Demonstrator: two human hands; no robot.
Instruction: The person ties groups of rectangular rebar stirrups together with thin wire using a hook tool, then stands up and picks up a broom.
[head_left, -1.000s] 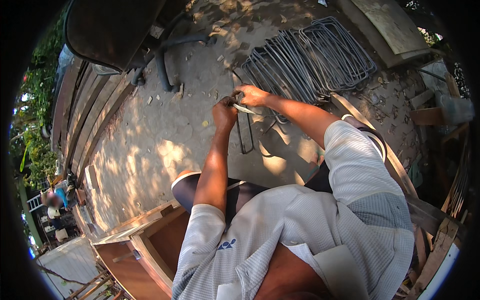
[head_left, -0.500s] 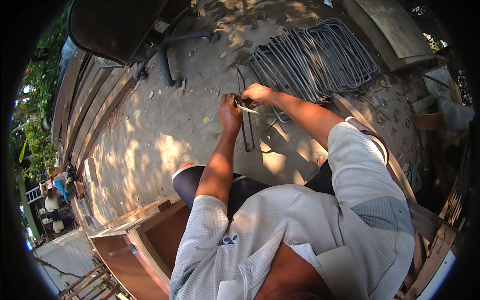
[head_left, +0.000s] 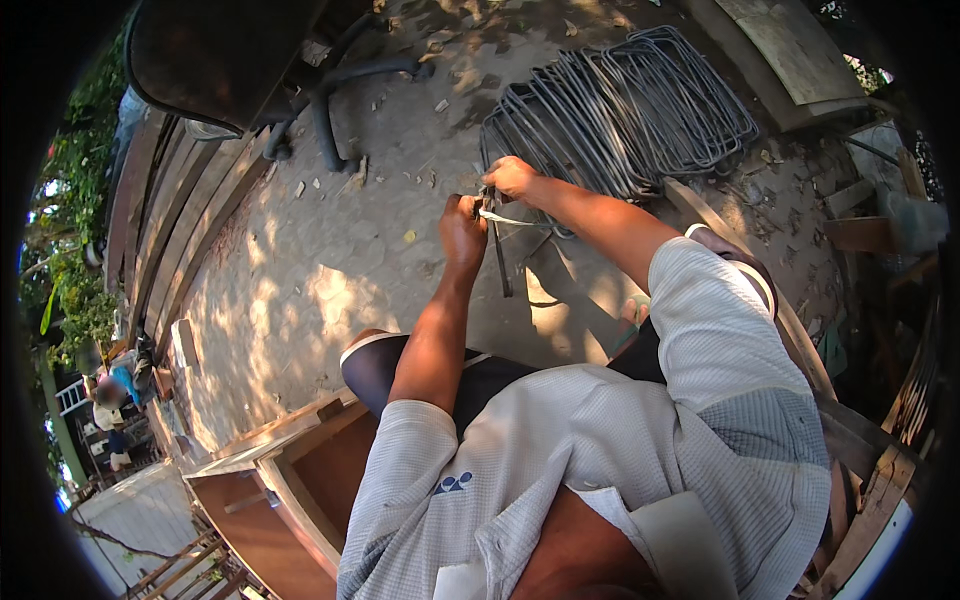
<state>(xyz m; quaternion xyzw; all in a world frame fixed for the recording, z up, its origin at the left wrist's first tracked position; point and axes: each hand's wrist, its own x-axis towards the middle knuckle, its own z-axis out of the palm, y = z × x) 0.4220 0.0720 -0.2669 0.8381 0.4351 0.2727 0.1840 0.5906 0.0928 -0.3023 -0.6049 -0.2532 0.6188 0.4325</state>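
Note:
Before me, a narrow loop of bent steel bar [head_left: 503, 265] hangs down from between my hands, seen almost edge-on. My left hand [head_left: 464, 232] is closed at the loop, its fingers curled in. Slightly higher and to the right, my right hand [head_left: 513, 178] pinches at a dark piece too small to name. From between the hands a thin pale strip [head_left: 512, 219] sticks out to the right; its kind cannot be made out. The fingertips of both hands are partly hidden.
A stack of bent steel bar loops [head_left: 625, 110] lies on the ground ahead right. Far left are long wooden planks [head_left: 195, 215] and a dark chair [head_left: 215, 60] with a legged base. A wooden frame [head_left: 295, 500] stands near left. Someone [head_left: 110, 405] is at far left.
My right hand has moved slightly up and left, nearer the top of the left hand. The steel loop has turned to a narrower view.

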